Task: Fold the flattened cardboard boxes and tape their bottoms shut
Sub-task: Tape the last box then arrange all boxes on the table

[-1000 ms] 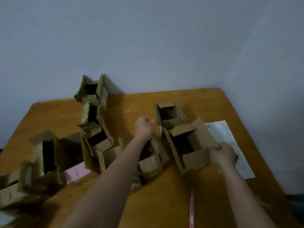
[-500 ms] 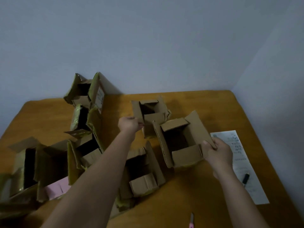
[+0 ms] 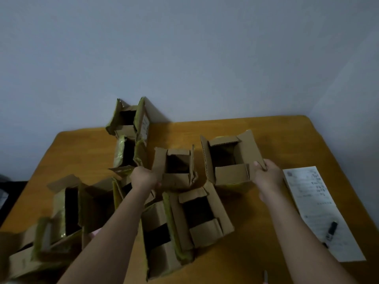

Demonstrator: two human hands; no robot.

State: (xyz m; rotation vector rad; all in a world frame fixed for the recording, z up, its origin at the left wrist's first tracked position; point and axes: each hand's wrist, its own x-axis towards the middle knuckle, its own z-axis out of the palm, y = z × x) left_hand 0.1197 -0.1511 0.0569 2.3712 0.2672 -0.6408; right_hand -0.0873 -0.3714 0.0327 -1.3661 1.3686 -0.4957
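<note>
On the wooden worktop (image 3: 287,140), near the middle, stand two open cardboard boxes side by side with their flaps up. The right hand (image 3: 268,177) holds the bigger box (image 3: 231,158) by its right flap, with the thumb on the inside and the fingers curled round the outside. The left hand (image 3: 143,178) grips the smaller box (image 3: 176,167) at its left flap, fingers curled round the edge. The two boxes are close but do not touch.

Just in front of them sit two more open boxes (image 3: 184,226), pressed together, one with yellowish tape along its edge. More open boxes stand in a row to the left (image 3: 129,138), going back to the wall, and others crowd the near left corner (image 3: 63,210). Some of these also have yellowish tape on their flaps.

To the right of the bigger box lies a sheet of paper (image 3: 311,201) with printed writing. A small dark thing (image 3: 331,230) lies on the near part of the paper; I cannot tell what it is.
</note>
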